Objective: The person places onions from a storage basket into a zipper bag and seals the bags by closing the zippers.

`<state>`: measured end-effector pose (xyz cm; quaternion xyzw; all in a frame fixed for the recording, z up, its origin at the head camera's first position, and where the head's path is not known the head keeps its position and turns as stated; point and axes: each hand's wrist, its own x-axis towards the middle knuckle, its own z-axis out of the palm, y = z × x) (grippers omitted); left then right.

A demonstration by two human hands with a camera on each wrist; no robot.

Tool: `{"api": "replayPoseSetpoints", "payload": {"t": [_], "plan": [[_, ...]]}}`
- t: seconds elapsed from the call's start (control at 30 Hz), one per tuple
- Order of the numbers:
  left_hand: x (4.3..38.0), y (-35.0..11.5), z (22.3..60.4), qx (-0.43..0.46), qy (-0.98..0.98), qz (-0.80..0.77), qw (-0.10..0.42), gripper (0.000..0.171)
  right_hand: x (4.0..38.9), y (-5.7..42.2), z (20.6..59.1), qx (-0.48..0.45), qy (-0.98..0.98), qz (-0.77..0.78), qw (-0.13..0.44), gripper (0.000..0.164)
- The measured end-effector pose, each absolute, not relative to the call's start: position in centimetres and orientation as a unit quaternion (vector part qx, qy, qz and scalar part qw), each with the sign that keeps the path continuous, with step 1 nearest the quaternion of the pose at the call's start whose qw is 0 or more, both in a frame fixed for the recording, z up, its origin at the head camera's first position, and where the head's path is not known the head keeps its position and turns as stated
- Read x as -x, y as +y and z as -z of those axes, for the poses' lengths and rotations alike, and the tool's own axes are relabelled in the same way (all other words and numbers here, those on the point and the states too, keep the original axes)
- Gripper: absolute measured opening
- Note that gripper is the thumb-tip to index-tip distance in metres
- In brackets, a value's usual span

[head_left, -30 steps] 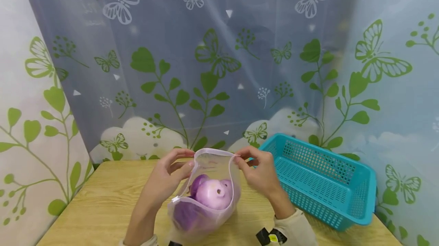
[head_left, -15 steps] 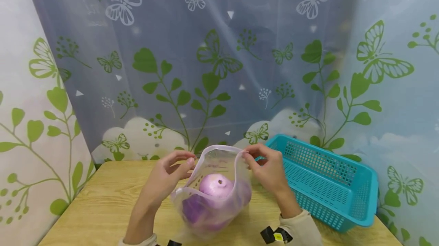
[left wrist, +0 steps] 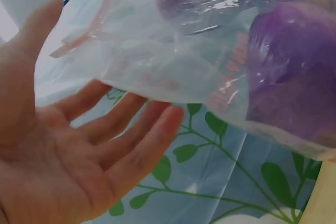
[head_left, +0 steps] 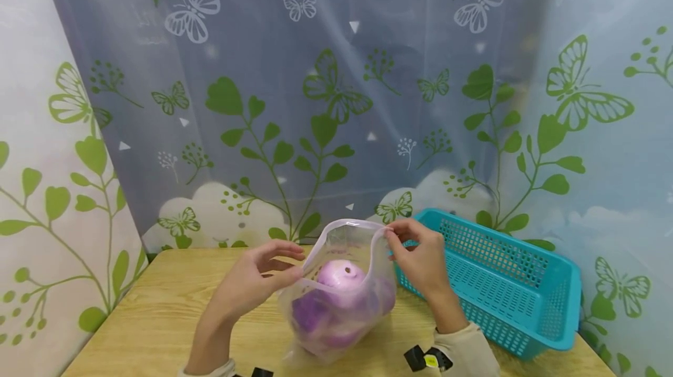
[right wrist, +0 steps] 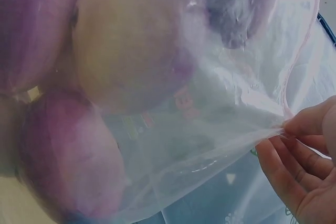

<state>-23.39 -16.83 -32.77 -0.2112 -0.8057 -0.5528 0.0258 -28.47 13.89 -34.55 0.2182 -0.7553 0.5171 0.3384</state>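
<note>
A see-through zip bag [head_left: 363,321] with a pale rim stands on the table, its mouth agape. It holds several shiny, round purple things [head_left: 336,276]; the topmost is pale with a small dark hole, and their kind is unclear. My right hand [head_left: 423,260] pinches the right end of the rim between thumb and fingers, also plain in the right wrist view. At the left side of the mouth is my left hand [head_left: 252,277]. In the left wrist view, this hand [left wrist: 89,145] has its thumb apart and its fingers extended by the bag's edge, pinching nothing.
A turquoise perforated plastic basket [head_left: 517,321] sits to the right of the bag. The wooden table [head_left: 152,307] meets a leaf-and-butterfly patterned curtain [head_left: 273,131] behind and at both sides. Black straps [head_left: 428,358] show at the wrists.
The bag and the right hand have shifted right, and the rim is drawn wider and higher. The left hand has gone slightly right. The white slider at the left corner is no longer visible.
</note>
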Motion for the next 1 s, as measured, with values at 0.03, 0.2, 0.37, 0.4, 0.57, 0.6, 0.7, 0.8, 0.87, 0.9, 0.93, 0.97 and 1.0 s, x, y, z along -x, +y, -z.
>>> {"api": "replayPoseSetpoints", "payload": {"t": [0.03, 0.2, 0.37, 0.4, 0.57, 0.6, 0.7, 0.8, 0.87, 0.9, 0.93, 0.97, 1.0], "plan": [[23.4, -16.9, 32.8, 0.222, -0.809, 0.544, 0.018, 0.044, 28.5, 13.9, 34.6, -0.214, -0.756, -0.519, 0.337, 0.005], [23.5, -16.9, 33.1, 0.190, -0.829, 0.526, 0.028, 0.038, 28.7, 14.2, 34.6, -0.208, -0.753, -0.526, 0.336, 0.004], [23.7, -16.5, 33.2, 0.103, -0.840, 0.523, 0.102, 0.021, 28.8, 14.5, 34.5, -0.198, -0.766, -0.520, 0.321, 0.005], [23.7, -16.3, 33.2, 0.093, -0.839, 0.523, 0.118, 0.019, 28.7, 14.6, 34.5, -0.195, -0.773, -0.517, 0.312, 0.005], [23.7, -15.1, 33.2, 0.091, -0.812, 0.546, 0.186, 0.017, 28.5, 14.5, 34.3, -0.201, -0.807, -0.492, 0.258, 0.010], [23.7, -14.9, 33.2, 0.092, -0.805, 0.553, 0.195, 0.017, 28.5, 14.5, 34.3, -0.206, -0.809, -0.489, 0.253, 0.011], [23.8, -14.5, 33.2, 0.088, -0.783, 0.573, 0.224, 0.021, 28.7, 14.6, 34.4, -0.215, -0.804, -0.488, 0.262, 0.011], [23.7, -14.6, 33.2, 0.070, -0.766, 0.585, 0.259, 0.027, 28.9, 14.9, 34.5, -0.211, -0.794, -0.491, 0.290, 0.008], [23.8, -14.8, 33.2, 0.058, -0.752, 0.595, 0.278, 0.025, 29.1, 15.1, 34.5, -0.202, -0.792, -0.492, 0.300, 0.006], [23.7, -14.9, 33.2, 0.050, -0.746, 0.600, 0.284, 0.022, 29.1, 15.3, 34.5, -0.197, -0.794, -0.491, 0.300, 0.006], [23.7, -15.0, 33.2, 0.042, -0.740, 0.607, 0.288, 0.022, 29.1, 15.3, 34.5, -0.194, -0.796, -0.490, 0.296, 0.006], [23.7, -15.1, 33.1, 0.036, -0.734, 0.613, 0.289, 0.021, 29.1, 15.4, 34.5, -0.192, -0.800, -0.489, 0.291, 0.005], [23.7, -15.1, 33.1, 0.033, -0.730, 0.618, 0.290, 0.021, 29.1, 15.5, 34.5, -0.189, -0.803, -0.487, 0.286, 0.005]]}}
